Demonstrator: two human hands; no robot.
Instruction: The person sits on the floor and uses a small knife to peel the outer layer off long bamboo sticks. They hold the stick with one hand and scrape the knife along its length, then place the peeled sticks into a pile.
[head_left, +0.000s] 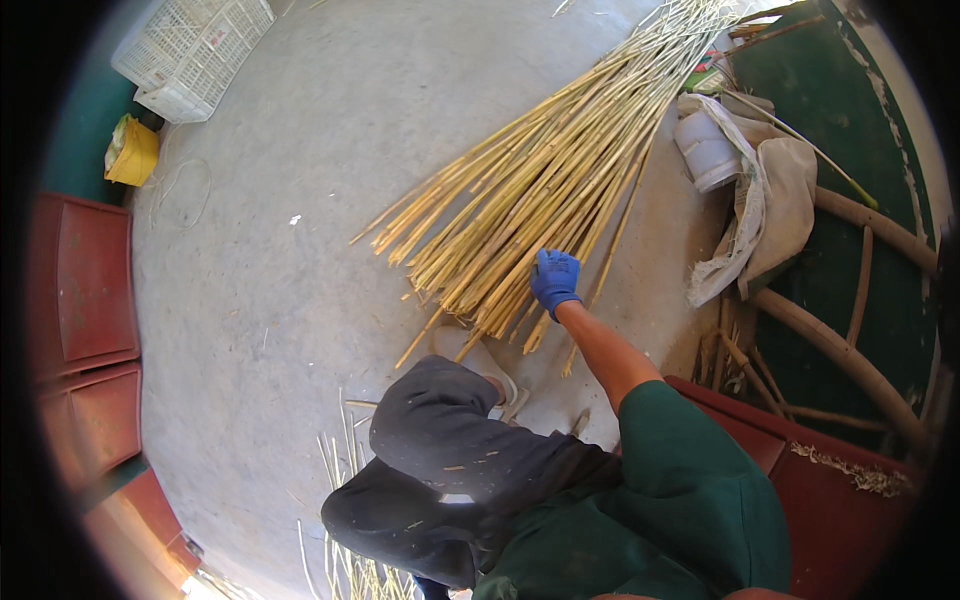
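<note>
A fanned bundle of long, yellow-green cane-like stalks (525, 210) lies on the concrete floor, its cut ends spread towards my feet. My right hand (556, 279), in a blue work glove, is curled around stalk at the bundle's right edge, near the cut ends; its fingertips are partly hidden. At the bottom edge, below my knee, only a dark blue bit of my left hand (432, 588) shows, beside a second group of thinner pale stalks (360, 574). Whether it holds any of them is hidden.
White plastic crates (199, 64) and a yellow bucket (135, 154) stand at the upper left. Red panelled furniture (94, 277) lines the left edge. On the right are a white bucket (707, 152), sacks (780, 210) and curved wooden poles (840, 352). My sandalled foot (510, 394) is near the stalk ends.
</note>
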